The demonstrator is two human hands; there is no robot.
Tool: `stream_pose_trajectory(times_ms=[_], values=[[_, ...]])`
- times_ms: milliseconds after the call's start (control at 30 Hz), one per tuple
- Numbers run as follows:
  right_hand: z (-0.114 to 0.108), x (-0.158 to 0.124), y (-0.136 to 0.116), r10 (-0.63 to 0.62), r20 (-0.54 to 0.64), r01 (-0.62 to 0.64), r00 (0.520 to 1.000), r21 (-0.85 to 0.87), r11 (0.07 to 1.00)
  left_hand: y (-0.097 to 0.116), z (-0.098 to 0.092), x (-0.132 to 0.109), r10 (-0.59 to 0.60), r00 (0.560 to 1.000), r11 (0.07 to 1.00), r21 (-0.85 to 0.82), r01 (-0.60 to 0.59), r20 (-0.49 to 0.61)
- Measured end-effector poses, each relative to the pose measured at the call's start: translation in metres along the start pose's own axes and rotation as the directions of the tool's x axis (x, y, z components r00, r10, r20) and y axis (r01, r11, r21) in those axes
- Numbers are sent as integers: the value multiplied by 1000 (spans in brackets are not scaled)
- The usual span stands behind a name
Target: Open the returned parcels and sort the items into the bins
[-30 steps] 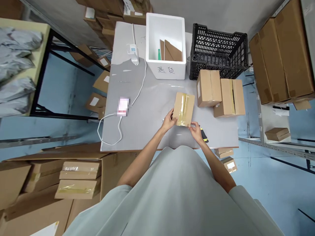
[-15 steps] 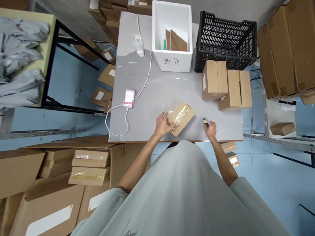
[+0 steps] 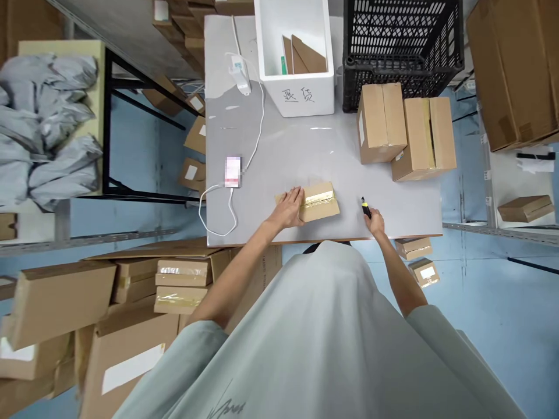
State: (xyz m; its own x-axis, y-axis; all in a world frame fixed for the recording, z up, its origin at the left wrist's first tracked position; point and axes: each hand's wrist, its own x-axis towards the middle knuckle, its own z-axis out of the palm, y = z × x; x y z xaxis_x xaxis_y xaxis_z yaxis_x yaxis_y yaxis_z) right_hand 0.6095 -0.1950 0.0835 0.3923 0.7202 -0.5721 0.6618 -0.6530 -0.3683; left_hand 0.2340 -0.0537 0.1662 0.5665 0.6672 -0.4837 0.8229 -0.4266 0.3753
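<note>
A small cardboard box [image 3: 321, 202] with shiny clear tape along its top lies flat near the front edge of the table. My left hand [image 3: 288, 208] is laid over the box's left end and grips it, the fingers together on top and the thumb at the near side. That end of the box is partly hidden under the hand. To the right, apart from the box, my right hand [image 3: 374, 222] is closed around a black and yellow utility knife [image 3: 365, 206], whose tip points away from me.
A white foam box [image 3: 301, 96] with cardboard pieces inside stands at the back, beside a black plastic crate [image 3: 388, 70]. Two taped cartons [image 3: 381, 125] sit at the right. A phone [image 3: 233, 171] with a white cable lies at the left. Grey parcels [image 3: 65, 128] fill a side shelf.
The cardboard box has turned from a slant to lie nearly crosswise. My left hand has shifted onto its left end. My right hand still holds the utility knife. The camera view has moved slightly.
</note>
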Motion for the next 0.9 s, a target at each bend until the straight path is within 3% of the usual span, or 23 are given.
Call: stream_pose_trajectory(times_ms=[67, 167, 200, 267, 433, 533, 633, 767, 900], values=[[0, -2, -2, -99, 32, 89, 995, 235, 968, -10, 1, -5, 11, 1000, 1000, -4, -11, 16], [-5, -6, -10, -202, 40, 127, 979, 656, 744, -20, 10, -14, -33, 999, 997, -75, 31, -34], [-8, -7, -13, -207, 40, 113, 978, 726, 678, -24, 13, -19, -65, 996, 992, -111, 58, -59], [-18, -9, -23, -208, 53, 93, 977, 770, 631, -34, 18, -28, -135, 986, 975, -189, 114, -102], [-46, -14, -65, -367, 101, 214, 925, 659, 721, -56, 23, -45, -183, 978, 921, -367, 134, -103], [-57, -22, -102, -530, 191, 373, 826, 520, 769, -64, 25, -46, -160, 981, 904, -416, 101, -111], [-63, -33, -143, -629, 293, 571, 720, 265, 777, -70, 30, -44, -142, 981, 896, -439, 71, -131], [-56, -46, -193, -647, 412, 725, 641, -50, 687, -79, 37, -46, -113, 985, 875, -482, 35, -134], [-42, -58, -231, -702, 496, 845, 511, -142, 515, -88, 42, -46, -78, 987, 831, -556, -12, -138]])
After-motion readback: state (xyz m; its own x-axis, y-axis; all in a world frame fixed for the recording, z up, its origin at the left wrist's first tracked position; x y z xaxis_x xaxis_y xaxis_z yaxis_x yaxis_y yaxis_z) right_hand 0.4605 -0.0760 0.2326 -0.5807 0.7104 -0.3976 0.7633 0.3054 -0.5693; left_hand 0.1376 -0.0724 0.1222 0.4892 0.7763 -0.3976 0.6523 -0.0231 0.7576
